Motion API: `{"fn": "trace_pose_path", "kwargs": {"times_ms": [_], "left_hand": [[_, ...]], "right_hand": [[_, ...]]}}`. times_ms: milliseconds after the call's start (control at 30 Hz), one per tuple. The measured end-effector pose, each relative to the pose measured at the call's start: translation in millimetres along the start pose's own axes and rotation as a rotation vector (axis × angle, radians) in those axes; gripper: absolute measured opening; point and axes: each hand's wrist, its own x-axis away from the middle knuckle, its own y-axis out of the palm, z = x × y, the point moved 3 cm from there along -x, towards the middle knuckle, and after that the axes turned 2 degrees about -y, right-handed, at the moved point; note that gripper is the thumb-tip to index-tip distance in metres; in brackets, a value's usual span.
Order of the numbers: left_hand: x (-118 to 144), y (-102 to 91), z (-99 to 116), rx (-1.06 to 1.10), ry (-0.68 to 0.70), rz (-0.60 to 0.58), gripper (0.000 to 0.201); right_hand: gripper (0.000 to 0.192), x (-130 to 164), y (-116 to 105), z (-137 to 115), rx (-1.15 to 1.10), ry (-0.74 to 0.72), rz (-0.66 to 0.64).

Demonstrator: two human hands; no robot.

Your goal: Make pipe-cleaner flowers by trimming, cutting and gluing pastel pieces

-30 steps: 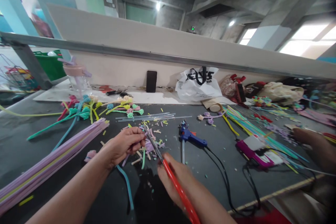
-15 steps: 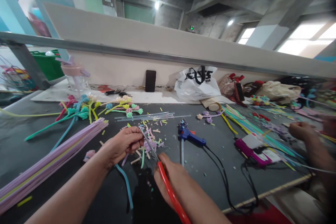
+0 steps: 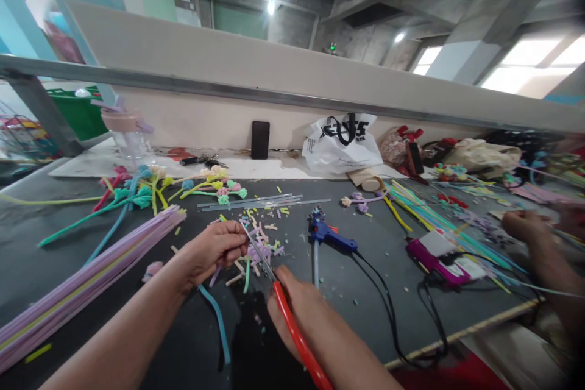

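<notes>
Plainly, in the head view, the right hand (image 3: 290, 301) is wrapped around the red handle of the scissors (image 3: 284, 311), whose blades run toward 11 o'clock, up to the left hand (image 3: 223, 248). That hand's fingers are pinched together beside the blade tips; what they grip I cannot tell. From it, cut scraps (image 3: 265, 248) lie just off at 3 o'clock, a blue stem (image 3: 218, 315) at 6, a lilac bundle (image 3: 103, 271) at 9 and a phone (image 3: 260, 140) at 1.
</notes>
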Motion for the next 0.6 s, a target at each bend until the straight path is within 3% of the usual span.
{"fn": "trace_pose_path", "kwargs": {"times_ms": [233, 433, 600], "left_hand": [[-0.6, 1.8, -0.3, 0.004, -0.017, 0.036, 0.021], [2.2, 5.0, 4.0, 0.02, -0.02, 0.046, 0.02], [3.5, 6.9, 6.3, 0.071, -0.021, 0.054, 0.016]], "right_hand": [[0.009, -10.4, 2.5, 8.1, -0.099, 0.157, -0.056], [0.01, -11.6, 4.7, 9.5, -0.067, 0.115, 0.027], [0.015, -6.8, -7.2, 1.4, -0.112, 0.053, 0.048]]}}
